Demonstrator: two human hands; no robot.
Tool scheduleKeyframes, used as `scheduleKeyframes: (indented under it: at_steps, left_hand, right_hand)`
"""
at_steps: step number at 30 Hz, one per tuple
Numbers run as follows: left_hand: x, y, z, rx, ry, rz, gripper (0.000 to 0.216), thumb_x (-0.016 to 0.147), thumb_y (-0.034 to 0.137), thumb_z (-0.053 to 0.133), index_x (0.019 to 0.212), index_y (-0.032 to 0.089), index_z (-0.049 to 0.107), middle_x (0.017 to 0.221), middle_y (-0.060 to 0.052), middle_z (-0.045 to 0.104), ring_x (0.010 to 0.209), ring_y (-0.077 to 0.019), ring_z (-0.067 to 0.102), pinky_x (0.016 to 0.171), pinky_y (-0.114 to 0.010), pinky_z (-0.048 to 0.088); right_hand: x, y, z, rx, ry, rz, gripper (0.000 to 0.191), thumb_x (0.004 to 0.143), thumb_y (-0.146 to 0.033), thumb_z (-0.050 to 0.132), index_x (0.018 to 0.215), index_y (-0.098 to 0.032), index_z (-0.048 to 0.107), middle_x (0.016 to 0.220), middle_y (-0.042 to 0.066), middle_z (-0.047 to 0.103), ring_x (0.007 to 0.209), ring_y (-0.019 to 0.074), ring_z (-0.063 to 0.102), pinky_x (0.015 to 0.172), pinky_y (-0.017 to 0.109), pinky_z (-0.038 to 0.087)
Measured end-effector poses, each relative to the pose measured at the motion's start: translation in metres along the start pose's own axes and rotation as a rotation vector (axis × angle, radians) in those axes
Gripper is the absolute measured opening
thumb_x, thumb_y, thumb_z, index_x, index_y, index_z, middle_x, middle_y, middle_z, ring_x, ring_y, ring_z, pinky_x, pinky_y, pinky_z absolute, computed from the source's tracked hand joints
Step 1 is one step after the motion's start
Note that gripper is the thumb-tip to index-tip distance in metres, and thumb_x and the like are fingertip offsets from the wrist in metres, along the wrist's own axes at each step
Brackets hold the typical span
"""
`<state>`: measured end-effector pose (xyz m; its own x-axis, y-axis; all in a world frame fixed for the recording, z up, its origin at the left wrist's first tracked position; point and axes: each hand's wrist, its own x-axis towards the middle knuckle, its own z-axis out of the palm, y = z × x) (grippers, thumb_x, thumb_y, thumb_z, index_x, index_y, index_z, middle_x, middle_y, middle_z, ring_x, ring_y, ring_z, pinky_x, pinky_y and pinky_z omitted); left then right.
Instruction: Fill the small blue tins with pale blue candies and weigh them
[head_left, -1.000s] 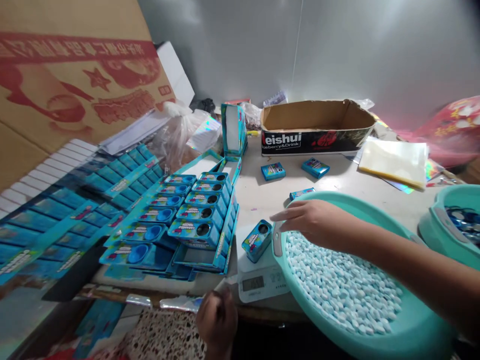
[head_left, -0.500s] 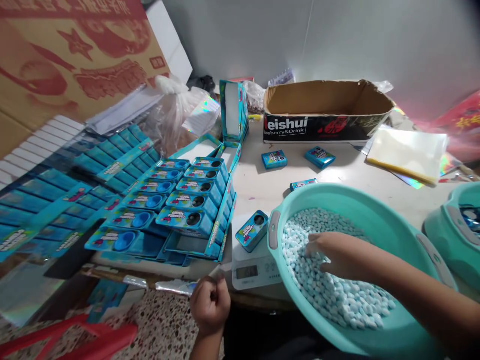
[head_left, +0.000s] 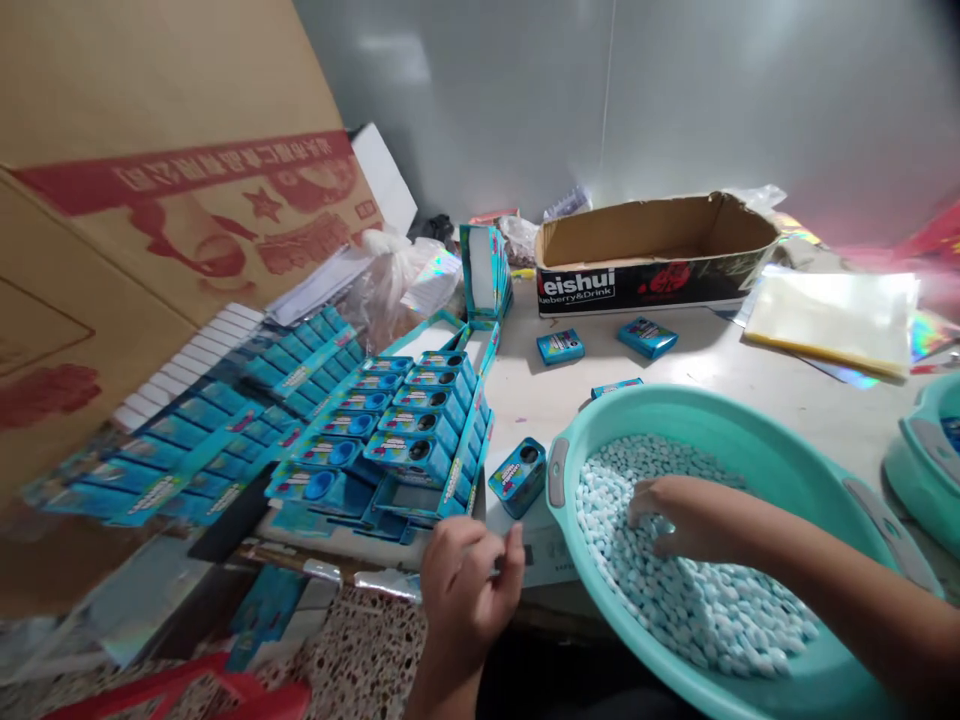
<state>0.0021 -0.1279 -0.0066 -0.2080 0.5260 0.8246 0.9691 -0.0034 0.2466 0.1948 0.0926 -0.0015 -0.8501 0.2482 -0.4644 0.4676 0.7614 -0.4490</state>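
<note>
My right hand (head_left: 675, 515) is down in a teal basin (head_left: 750, 420), its fingers curled into the heap of small white candies (head_left: 675, 600). My left hand (head_left: 465, 580) hovers at the table's near edge with fingers loosely apart and nothing in them, partly covering a white digital scale (head_left: 551, 555). A small blue candy box (head_left: 517, 477) with a round hole in its top stands on the scale, just left of the basin. Left of it a blue display tray (head_left: 420, 430) holds rows of the same boxes.
A cut-down cardboard box (head_left: 652, 250) stands at the back, with three loose blue boxes (head_left: 560, 346) before it. Clear sheets (head_left: 832, 310) lie at the right, beside a second teal basin (head_left: 926, 460). Flat blue cartons (head_left: 225, 420) and a large cardboard sheet (head_left: 112, 250) fill the left.
My right hand went from hovering over the basin's rim down into the candies. My left hand rose from below the table edge and unclenched from a fist.
</note>
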Motion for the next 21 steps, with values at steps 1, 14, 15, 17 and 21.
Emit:
scheduleKeyframes:
  at_steps: [1,14,15,17,21]
  left_hand:
    - [0.015,0.004,0.001,0.016,-0.024,0.001,0.022,0.076,0.006,0.072,0.083,0.018,0.055,0.082,-0.002,0.056,0.080,-0.0146,0.055,0.076,-0.030,0.048]
    - [0.027,-0.011,0.030,-0.021,-0.336,-0.512,0.061,0.080,0.029,0.070,0.135,0.020,0.045,0.127,-0.013,0.060,0.115,-0.0264,0.061,0.095,-0.042,0.053]
    - [0.025,-0.011,0.034,-0.015,-0.388,-0.538,0.061,0.080,0.027,0.070,0.136,0.020,0.045,0.127,-0.013,0.062,0.114,-0.0273,0.062,0.094,-0.042,0.054]
    - [0.026,-0.010,0.036,0.005,-0.392,-0.468,0.051,0.082,0.023,0.066,0.131,0.021,0.052,0.124,-0.012,0.066,0.112,-0.0271,0.065,0.095,-0.043,0.054]
    - [0.043,-0.011,0.026,0.031,-0.308,-0.094,0.049,0.082,0.010,0.058,0.129,0.023,0.056,0.124,-0.007,0.066,0.114,-0.0244,0.062,0.102,-0.042,0.050]
  right_hand:
    - [0.000,0.000,0.000,0.002,0.007,-0.004,0.036,0.068,-0.021,0.071,0.104,-0.023,0.073,0.108,0.007,0.069,0.101,0.0280,0.063,0.087,0.037,0.046]
    - [-0.010,-0.010,-0.004,-0.071,0.013,0.047,0.047,0.066,-0.025,0.076,0.113,-0.023,0.071,0.115,0.009,0.068,0.105,0.0333,0.063,0.088,0.041,0.048]
    - [-0.011,-0.011,-0.004,-0.079,0.012,0.049,0.047,0.067,-0.025,0.075,0.114,-0.023,0.071,0.115,0.009,0.068,0.104,0.0333,0.063,0.087,0.040,0.048]
    - [-0.012,-0.012,-0.004,-0.084,0.011,0.045,0.047,0.068,-0.024,0.075,0.114,-0.022,0.071,0.114,0.009,0.069,0.103,0.0326,0.064,0.086,0.039,0.048]
    - [-0.014,-0.011,-0.004,-0.080,0.039,0.023,0.047,0.069,-0.029,0.075,0.115,-0.023,0.071,0.113,0.009,0.070,0.102,0.0318,0.065,0.084,0.036,0.047]
